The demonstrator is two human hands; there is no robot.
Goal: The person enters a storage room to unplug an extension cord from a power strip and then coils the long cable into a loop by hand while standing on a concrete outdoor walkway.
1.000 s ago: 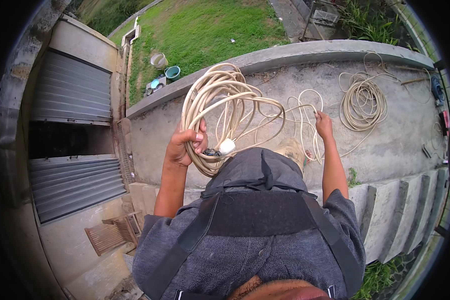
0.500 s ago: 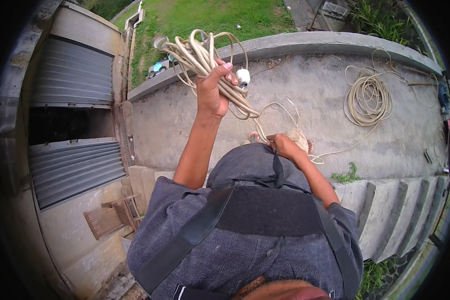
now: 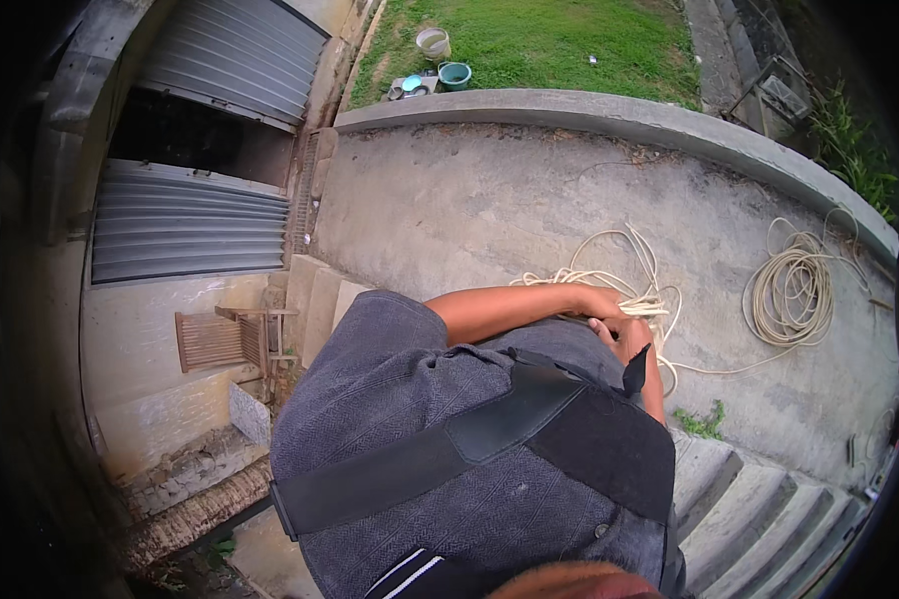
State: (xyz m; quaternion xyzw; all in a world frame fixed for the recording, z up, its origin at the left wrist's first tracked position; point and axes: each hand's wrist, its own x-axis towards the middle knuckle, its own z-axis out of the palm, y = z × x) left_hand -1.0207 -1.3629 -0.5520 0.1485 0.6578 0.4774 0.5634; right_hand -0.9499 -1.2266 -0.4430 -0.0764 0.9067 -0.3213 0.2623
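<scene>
Both of my hands meet low in front of my body, at the middle right. My left hand (image 3: 595, 301) is closed around a folded bundle of cream cable (image 3: 645, 305), whose loops stick out past the fingers on both sides. Right beside it, touching the bundle, my right hand (image 3: 625, 337) has its fingers bent in; the cable at its fingertips is partly hidden by the hand and my shirt. Out to the right, a larger round coil of the same cable (image 3: 791, 292) lies on the concrete, joined by a single strand running toward my hands.
Concrete steps (image 3: 744, 519) are at the lower right. A low curved wall (image 3: 569, 104) edges the concrete floor, with grass and buckets (image 3: 454, 76) beyond. A wooden chair (image 3: 220, 339) stands at left near a grey corrugated shutter (image 3: 190, 225).
My left hand has come down from its raised position, bringing the cable bundle next to my right hand. The view has shifted, and the bundle's plug is out of sight.
</scene>
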